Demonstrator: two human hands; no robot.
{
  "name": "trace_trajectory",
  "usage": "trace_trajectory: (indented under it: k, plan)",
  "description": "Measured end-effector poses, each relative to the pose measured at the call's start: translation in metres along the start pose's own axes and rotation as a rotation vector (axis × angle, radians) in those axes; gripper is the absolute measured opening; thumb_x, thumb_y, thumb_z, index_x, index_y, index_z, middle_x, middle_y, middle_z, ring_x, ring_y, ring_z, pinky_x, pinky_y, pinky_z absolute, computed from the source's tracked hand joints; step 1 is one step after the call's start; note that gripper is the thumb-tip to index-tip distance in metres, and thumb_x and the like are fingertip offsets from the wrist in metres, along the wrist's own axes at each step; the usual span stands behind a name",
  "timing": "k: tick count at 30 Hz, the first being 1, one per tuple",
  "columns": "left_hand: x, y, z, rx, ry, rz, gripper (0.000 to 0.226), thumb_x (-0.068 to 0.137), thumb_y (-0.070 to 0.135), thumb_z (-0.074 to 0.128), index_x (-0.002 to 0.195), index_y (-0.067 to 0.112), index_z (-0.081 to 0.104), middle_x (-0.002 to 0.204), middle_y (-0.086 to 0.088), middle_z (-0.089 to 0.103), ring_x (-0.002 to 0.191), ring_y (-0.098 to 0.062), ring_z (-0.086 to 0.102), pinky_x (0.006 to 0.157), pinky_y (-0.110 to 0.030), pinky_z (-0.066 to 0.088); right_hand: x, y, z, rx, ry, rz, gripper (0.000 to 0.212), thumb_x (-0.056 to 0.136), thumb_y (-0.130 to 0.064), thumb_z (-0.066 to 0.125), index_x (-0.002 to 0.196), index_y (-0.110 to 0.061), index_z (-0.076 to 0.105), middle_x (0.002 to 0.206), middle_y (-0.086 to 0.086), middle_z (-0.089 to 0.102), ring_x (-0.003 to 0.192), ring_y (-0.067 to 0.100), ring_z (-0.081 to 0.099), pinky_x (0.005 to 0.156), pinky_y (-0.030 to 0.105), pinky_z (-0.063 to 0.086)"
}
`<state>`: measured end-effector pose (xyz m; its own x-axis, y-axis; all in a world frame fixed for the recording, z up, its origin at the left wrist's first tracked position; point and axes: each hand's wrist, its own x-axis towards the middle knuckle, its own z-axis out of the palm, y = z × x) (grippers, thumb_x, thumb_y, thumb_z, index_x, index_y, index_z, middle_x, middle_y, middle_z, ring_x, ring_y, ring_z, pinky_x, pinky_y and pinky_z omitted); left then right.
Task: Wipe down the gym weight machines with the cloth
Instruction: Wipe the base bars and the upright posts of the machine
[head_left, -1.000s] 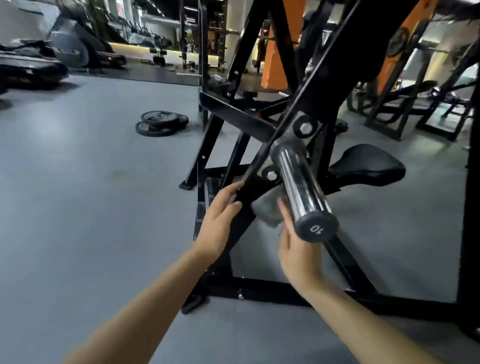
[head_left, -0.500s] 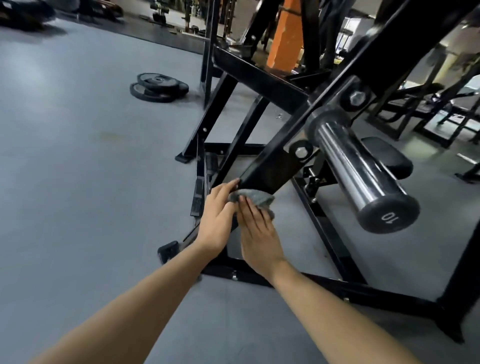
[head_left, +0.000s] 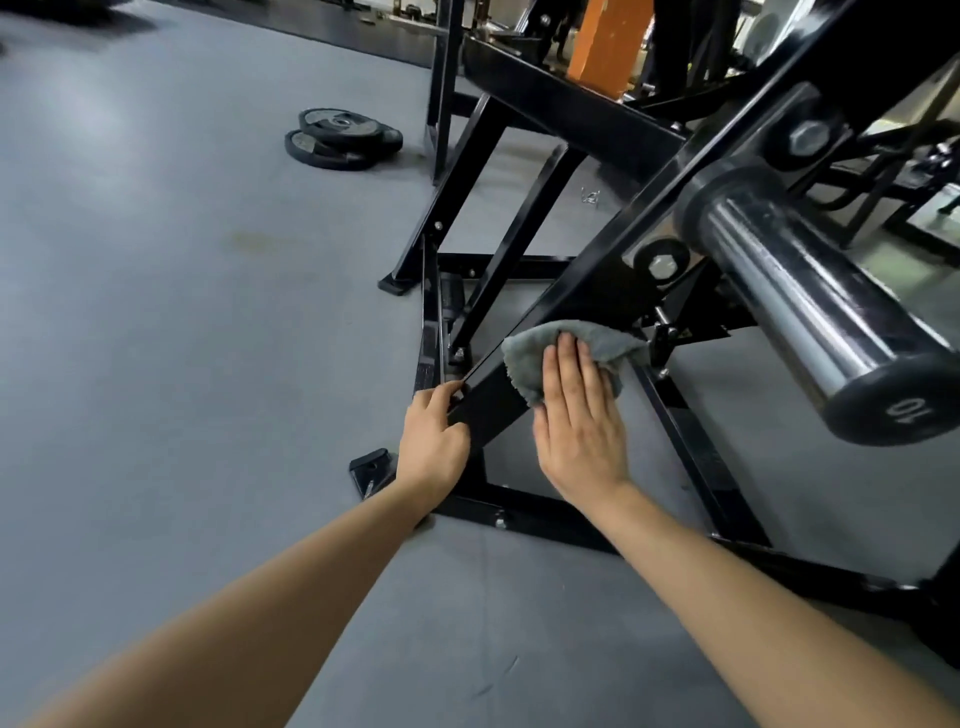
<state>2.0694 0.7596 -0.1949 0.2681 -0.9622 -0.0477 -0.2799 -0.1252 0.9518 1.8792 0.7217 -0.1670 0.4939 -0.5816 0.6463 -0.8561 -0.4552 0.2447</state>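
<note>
Cloth (head_left: 602, 338) under R hand (head_left: 582, 431), on beam (head_left: 493, 402)

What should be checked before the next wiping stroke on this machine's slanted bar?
1. Cloth in contact with the slanted bar: ok, it is draped over the bar.
2. Right hand pressing the cloth with straight fingers: ok.
3. Left hand steadying the bar: ok, it grips the lower end.
4. Downward path free: not ok, the left hand sits just below the cloth.
5. Chrome sleeve apart from the right hand: ok.
6. Bar's underside wiped: cannot tell, hidden.
</note>
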Motion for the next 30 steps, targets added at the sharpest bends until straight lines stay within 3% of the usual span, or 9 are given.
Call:
trace_trajectory:
  k: [3, 7, 9, 11, 16, 24, 27, 30]
  plan:
    - [0.003, -0.022, -0.001, 0.12, 0.01, -0.117, 0.062, 0.08, 0.003, 0.05, 0.138, 0.024, 0.055, 0.138, -0.001, 0.049, 0.129, -0.023, 0.047, 0.11, -0.043, 0.043, -0.032, -0.038, 0.036, -0.02, -0.075, -0.073, 0.07, 0.104, -0.018, 0.044, 0.164, 0.0, 0.012, 0.173, 0.016, 0.001, 0.161, 0.031, 0.007, 0.129, 0.047, 0.02]
    - [0.001, -0.044, -0.009, 0.217, -0.016, -0.123, 0.059, 0.084, 0.003, 0.056, 0.138, 0.025, 0.051, 0.139, -0.003, 0.05, 0.127, -0.027, 0.052, 0.105, -0.044, 0.047, -0.067, -0.079, 0.076, -0.156, -0.326, -0.38, 0.08, 0.099, -0.022, 0.045, 0.164, 0.001, 0.004, 0.172, 0.02, -0.01, 0.161, 0.029, 0.001, 0.13, 0.043, 0.005]
    - [-0.002, -0.048, -0.011, 0.24, -0.028, -0.135, 0.061, 0.086, 0.001, 0.052, 0.142, 0.026, 0.048, 0.142, -0.004, 0.047, 0.125, -0.029, 0.055, 0.105, -0.045, 0.048, -0.067, -0.08, 0.081, -0.152, -0.405, -0.445, 0.081, 0.096, -0.021, 0.05, 0.163, 0.002, 0.01, 0.173, 0.02, -0.002, 0.16, 0.03, 0.006, 0.13, 0.044, 0.006]
    - [-0.002, -0.051, -0.012, 0.264, -0.041, -0.141, 0.063, 0.088, 0.0, 0.05, 0.144, 0.026, 0.047, 0.143, -0.005, 0.046, 0.121, -0.031, 0.059, 0.103, -0.044, 0.049, -0.062, -0.066, 0.071, -0.116, -0.396, -0.406, 0.082, 0.09, -0.016, 0.059, 0.163, -0.001, 0.022, 0.173, 0.015, 0.01, 0.159, 0.028, 0.015, 0.128, 0.044, 0.01]
    - [0.003, -0.06, -0.022, 0.26, -0.063, -0.259, 0.058, 0.089, 0.003, 0.05, 0.144, 0.021, 0.05, 0.142, -0.006, 0.05, 0.122, -0.029, 0.059, 0.103, -0.041, 0.051, -0.048, -0.012, 0.031, -0.07, -0.336, -0.242, 0.086, 0.093, -0.011, 0.053, 0.165, -0.003, 0.006, 0.174, 0.011, -0.007, 0.161, 0.027, -0.002, 0.13, 0.049, 0.014]
    - [-0.004, -0.067, -0.02, 0.283, -0.063, -0.219, 0.058, 0.086, 0.0, 0.049, 0.14, 0.021, 0.054, 0.139, -0.002, 0.055, 0.124, -0.026, 0.058, 0.102, -0.039, 0.05, -0.061, -0.072, 0.063, -0.013, -0.29, -0.24, 0.069, 0.1, -0.006, 0.035, 0.163, 0.003, 0.009, 0.173, 0.016, -0.001, 0.161, 0.031, 0.003, 0.128, 0.041, 0.023]
    - [-0.005, -0.073, -0.022, 0.225, -0.076, -0.262, 0.046, 0.087, -0.001, 0.046, 0.129, 0.014, 0.057, 0.123, -0.006, 0.061, 0.115, -0.029, 0.061, 0.099, -0.041, 0.053, -0.074, -0.113, 0.084, 0.063, -0.394, -0.252, 0.069, 0.097, -0.013, 0.041, 0.162, 0.001, 0.023, 0.173, 0.013, 0.012, 0.159, 0.026, 0.013, 0.128, 0.036, 0.023]
    - [-0.004, -0.086, -0.036, 0.134, -0.111, -0.401, 0.042, 0.089, -0.003, 0.045, 0.126, 0.012, 0.061, 0.097, -0.002, 0.064, 0.095, -0.025, 0.064, 0.079, -0.034, 0.056, -0.08, -0.147, 0.106, 0.226, -0.538, -0.218, 0.067, 0.09, -0.01, 0.057, 0.156, -0.003, 0.042, 0.17, 0.007, 0.026, 0.154, 0.023, 0.031, 0.121, 0.035, 0.037]
